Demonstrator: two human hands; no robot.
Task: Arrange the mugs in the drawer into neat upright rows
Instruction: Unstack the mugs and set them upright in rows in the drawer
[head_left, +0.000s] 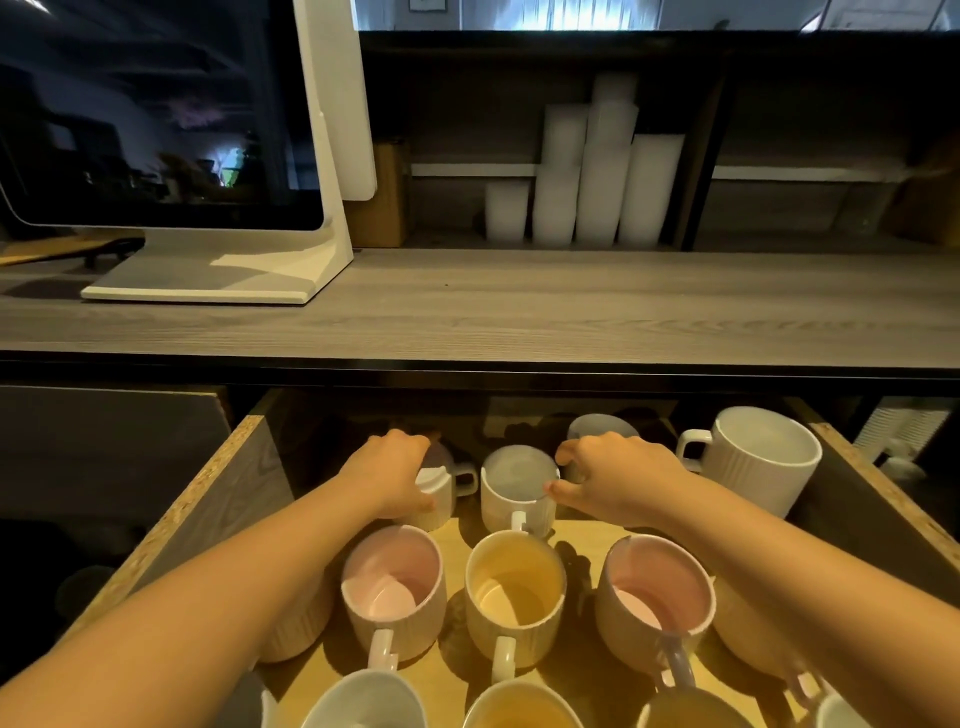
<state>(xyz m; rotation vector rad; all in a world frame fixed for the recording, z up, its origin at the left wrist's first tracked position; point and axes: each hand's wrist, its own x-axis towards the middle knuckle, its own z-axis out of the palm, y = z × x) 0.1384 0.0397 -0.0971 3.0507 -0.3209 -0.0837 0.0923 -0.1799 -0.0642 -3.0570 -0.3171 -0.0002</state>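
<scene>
**Both hands at the back row of mugs**

Drawer (208, 499) open below grey wooden counter (519, 306). Back row, all upright: left white mug (444, 491), middle white mug (514, 486), big ribbed mug (758, 462) well off to the right.

Left hand (392, 475) lies palm-down over the left white mug, fingers curled over its far rim and gripping it; forearm runs in from lower left.

Right hand (621, 478) sits just right of the middle white mug, knuckles up, wrist bent inward. Thumb and forefinger tips (555, 488) meet that mug's right rim; pinching or only touching, cannot tell.

Nearer row stands upright between the forearms, handles toward the viewer: pink mug (395, 592), yellow mug (514, 587), second pink mug (657, 592).
</scene>
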